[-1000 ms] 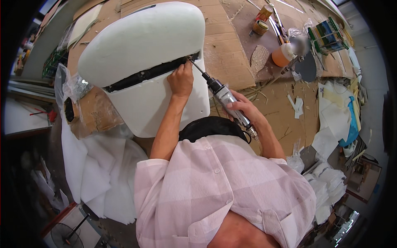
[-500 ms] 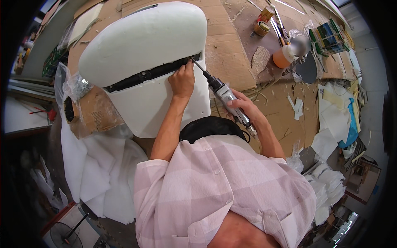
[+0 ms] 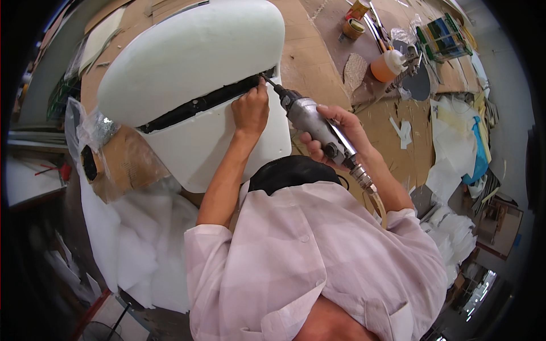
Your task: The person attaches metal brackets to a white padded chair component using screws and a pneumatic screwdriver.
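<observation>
Right hand [image 3: 354, 132] wrapped around grey driver [image 3: 311, 122], bit [image 3: 271, 82] at right end of dark slot [image 3: 199, 104]. Left hand [image 3: 250, 111] bunched by bit tip; I cannot tell if pinching anything. White panel [image 3: 193, 57] surrounds slot; cardboard [image 3: 313, 59] beside.

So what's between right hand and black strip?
Head view: the front of the silver tool and its thin bit, reaching the black strip near its right end.

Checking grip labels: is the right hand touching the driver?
Touching: the head view shows the right hand wrapped around the silver body of the driver.
</observation>
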`<act>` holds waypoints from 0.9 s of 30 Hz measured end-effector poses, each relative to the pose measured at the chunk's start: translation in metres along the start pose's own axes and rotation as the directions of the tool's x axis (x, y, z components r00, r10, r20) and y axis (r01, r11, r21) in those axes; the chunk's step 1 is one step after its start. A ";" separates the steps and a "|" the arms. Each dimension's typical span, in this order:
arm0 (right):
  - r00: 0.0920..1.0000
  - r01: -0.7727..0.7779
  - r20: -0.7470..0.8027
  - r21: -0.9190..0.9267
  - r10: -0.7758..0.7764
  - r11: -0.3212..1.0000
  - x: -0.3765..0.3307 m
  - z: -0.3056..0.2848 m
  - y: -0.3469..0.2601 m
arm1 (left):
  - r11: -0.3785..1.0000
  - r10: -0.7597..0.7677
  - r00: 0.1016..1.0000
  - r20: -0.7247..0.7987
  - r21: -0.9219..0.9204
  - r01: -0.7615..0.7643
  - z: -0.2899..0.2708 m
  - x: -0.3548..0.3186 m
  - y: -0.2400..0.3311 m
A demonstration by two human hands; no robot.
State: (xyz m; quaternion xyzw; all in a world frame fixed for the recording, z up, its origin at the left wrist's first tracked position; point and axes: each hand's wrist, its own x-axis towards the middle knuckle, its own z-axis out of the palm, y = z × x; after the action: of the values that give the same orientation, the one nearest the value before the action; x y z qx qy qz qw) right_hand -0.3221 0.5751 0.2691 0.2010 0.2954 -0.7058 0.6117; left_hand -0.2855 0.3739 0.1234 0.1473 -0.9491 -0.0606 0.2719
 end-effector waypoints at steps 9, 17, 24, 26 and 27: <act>0.998 0.047 0.037 0.182 -0.054 0.982 0.013 0.042 0.023 | 0.990 0.143 0.989 0.039 -0.002 -0.143 -0.003 0.004 -0.005; 0.992 0.038 0.101 0.348 -0.078 0.937 0.017 0.043 0.031 | 0.980 0.195 0.979 0.063 0.035 -0.197 -0.002 0.006 -0.010; 0.984 -0.013 0.171 0.321 -0.044 0.947 0.033 0.038 0.032 | 0.983 0.186 0.982 0.045 0.001 -0.186 0.004 0.004 -0.014; 0.992 0.088 0.063 0.280 -0.110 0.956 0.035 0.039 0.036 | 0.984 0.179 0.983 0.048 -0.017 -0.178 0.005 0.005 -0.014; 0.992 0.088 0.066 0.282 -0.111 0.955 0.035 0.039 0.037 | 0.984 0.177 0.983 0.053 -0.041 -0.175 0.005 0.004 -0.013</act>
State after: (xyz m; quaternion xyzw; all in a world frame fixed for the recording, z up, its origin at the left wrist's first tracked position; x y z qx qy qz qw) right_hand -0.2884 0.5202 0.2694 0.2414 0.1778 -0.7778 0.5524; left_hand -0.2886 0.3604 0.1188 0.0562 -0.9643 -0.0578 0.2521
